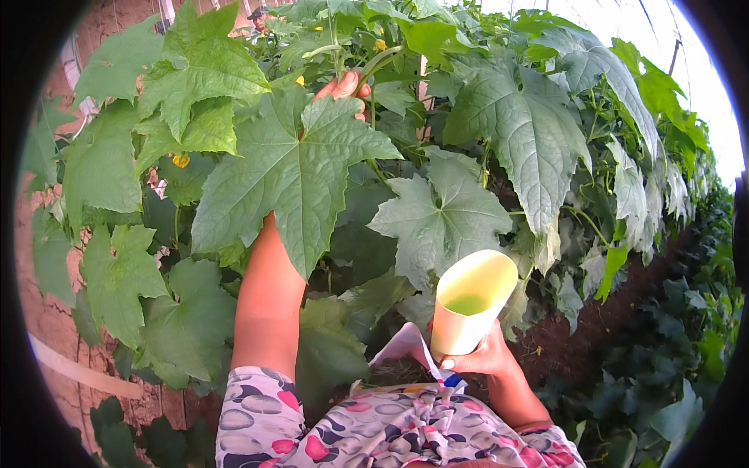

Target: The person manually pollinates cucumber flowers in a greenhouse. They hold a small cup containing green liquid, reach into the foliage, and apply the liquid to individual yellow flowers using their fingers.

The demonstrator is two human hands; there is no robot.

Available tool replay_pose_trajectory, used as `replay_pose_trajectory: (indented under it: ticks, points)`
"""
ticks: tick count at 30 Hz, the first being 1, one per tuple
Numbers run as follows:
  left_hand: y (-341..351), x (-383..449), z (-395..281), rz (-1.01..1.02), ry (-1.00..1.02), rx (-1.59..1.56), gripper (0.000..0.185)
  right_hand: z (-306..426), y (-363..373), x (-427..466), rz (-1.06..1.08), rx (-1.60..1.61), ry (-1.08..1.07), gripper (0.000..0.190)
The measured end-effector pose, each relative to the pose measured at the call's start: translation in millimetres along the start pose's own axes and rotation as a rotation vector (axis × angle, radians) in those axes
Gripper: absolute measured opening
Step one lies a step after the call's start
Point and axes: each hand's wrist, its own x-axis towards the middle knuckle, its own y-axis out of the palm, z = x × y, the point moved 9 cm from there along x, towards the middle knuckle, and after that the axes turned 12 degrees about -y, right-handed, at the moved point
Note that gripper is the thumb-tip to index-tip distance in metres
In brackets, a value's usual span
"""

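Observation:
My left hand (346, 90) is raised into the vines at the top middle, its fingers curled round a green plant stem (377, 61). A broad lobed leaf (298, 152) hides the palm, the wrist and part of the forearm. Low and right of centre, my right hand (477, 357) holds a pale yellow cup-like container (462, 327) with an oval mouth, tilted a little; its inside looks greenish towards the bottom. A greyish leaf (442, 216) hangs just above the container. Beside it, at my front, is a white sheet or bag (409, 348) with coloured marks.
Dense vines with large leaves (521, 128) and a few yellow flowers (181, 159) fill the space before me. Another person (257, 20) is partly visible behind the leaves. A brick or earth wall (55, 362) stands left; bare soil (562, 345) and lower plants lie right.

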Motion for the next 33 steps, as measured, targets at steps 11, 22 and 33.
replay_pose_trajectory:
  ticks: [11,22,33]
  points:
    - [29.8,-10.7,-1.7,-0.214,-0.087,0.32,0.026,55.8,-19.6,28.4,-0.181,-0.066,-0.027,0.069]
    - [50.5,24.0,12.9,-0.107,-0.115,0.326,0.036,14.9,-41.6,60.3,-0.194,-0.225,-0.12,0.072]
    - [65.6,7.8,8.1,-0.136,0.072,0.25,0.034,25.0,-91.4,77.7,-0.385,-0.252,-0.146,0.062]
